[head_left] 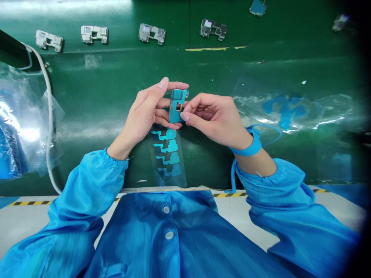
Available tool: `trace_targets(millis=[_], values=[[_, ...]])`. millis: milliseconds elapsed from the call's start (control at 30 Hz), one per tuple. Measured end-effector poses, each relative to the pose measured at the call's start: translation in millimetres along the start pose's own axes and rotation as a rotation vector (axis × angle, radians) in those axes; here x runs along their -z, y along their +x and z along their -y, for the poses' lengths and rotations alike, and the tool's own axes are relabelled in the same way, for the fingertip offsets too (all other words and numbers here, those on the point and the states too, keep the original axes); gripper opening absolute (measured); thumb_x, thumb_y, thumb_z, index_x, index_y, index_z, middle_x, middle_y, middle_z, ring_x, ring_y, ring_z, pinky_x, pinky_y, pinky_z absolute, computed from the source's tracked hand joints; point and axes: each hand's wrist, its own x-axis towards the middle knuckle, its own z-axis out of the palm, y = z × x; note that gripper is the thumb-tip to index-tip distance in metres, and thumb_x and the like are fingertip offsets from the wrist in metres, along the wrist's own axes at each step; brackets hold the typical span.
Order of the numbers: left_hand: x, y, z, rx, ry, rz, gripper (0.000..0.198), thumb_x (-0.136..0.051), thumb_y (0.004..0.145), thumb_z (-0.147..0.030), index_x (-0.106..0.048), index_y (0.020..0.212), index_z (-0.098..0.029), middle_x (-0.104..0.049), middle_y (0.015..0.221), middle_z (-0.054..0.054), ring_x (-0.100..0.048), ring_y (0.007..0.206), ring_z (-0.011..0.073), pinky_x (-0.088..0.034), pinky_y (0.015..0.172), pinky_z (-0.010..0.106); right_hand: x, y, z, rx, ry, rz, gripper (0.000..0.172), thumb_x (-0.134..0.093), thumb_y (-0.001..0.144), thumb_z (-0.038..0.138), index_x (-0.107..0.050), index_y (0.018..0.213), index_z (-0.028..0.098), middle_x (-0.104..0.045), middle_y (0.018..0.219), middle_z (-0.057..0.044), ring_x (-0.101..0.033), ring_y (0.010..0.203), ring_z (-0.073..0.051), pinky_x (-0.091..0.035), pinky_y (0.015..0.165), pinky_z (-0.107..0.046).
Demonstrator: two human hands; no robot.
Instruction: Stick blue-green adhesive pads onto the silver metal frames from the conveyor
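Note:
My left hand [149,112] and my right hand [213,117] meet over the green belt, both pinched on a small teal circuit board [176,105] held upright between the fingertips. Below the board lies a clear strip [168,154] carrying several teal stepped stickers. A blue wrist strap [249,146] with a coiled cord is on my right wrist. Both arms wear blue sleeves.
Several metal shield parts [94,34] lie in a row on the far green belt [116,88]. Clear plastic bags sit at the left [20,127] and a clear sheet with blue pieces at the right [286,110]. A white cable [50,116] curves down the left side.

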Motion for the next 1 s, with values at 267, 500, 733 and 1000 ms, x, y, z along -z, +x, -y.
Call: trace_targets(millis=[267, 500, 733, 1000], values=[[1.9, 0.5, 6.2, -0.060, -0.025, 0.016, 0.071, -0.047, 0.111, -0.075, -0.075, 0.142, -0.018, -0.088, 0.103, 0.008, -0.086, 0.077, 0.0221, -0.073, 0.070, 0.031, 0.9, 0.9, -3.4, 0.031, 0.007, 0.007, 0.031, -0.096, 0.089, 0.041, -0.072, 0.084, 0.023, -0.071, 0.082, 0.000, -0.063, 0.071, -0.014, -0.063, 0.070, -0.033], [4.3, 6.0, 14.3, -0.088, -0.021, 0.007, 0.069, -0.049, 0.110, -0.076, -0.076, 0.138, -0.019, -0.086, 0.098, 0.007, -0.087, 0.080, 0.0225, -0.072, 0.069, 0.029, 2.2, 1.8, -6.3, 0.059, -0.013, 0.015, 0.030, -0.094, 0.090, 0.043, -0.071, 0.084, 0.024, -0.070, 0.078, 0.001, -0.063, 0.071, -0.015, -0.063, 0.068, -0.032], [5.4, 6.3, 13.8, -0.059, -0.091, 0.029, 0.064, -0.055, 0.109, -0.072, -0.077, 0.137, -0.019, -0.085, 0.096, 0.006, -0.087, 0.081, 0.0239, -0.073, 0.069, 0.029, 2.7, 2.0, -7.3, 0.049, -0.012, 0.016, 0.030, -0.095, 0.090, 0.042, -0.072, 0.084, 0.023, -0.069, 0.078, 0.001, -0.063, 0.071, -0.015, -0.063, 0.069, -0.033], [5.6, 6.8, 14.8, -0.112, -0.037, 0.001, 0.057, -0.064, 0.107, -0.068, -0.080, 0.130, -0.019, -0.085, 0.098, 0.004, -0.089, 0.090, 0.0267, -0.074, 0.069, 0.030, 4.2, 2.5, -6.7, 0.056, -0.017, 0.028, 0.029, -0.094, 0.091, 0.040, -0.071, 0.084, 0.023, -0.069, 0.079, 0.000, -0.061, 0.071, -0.014, -0.062, 0.067, -0.033]])
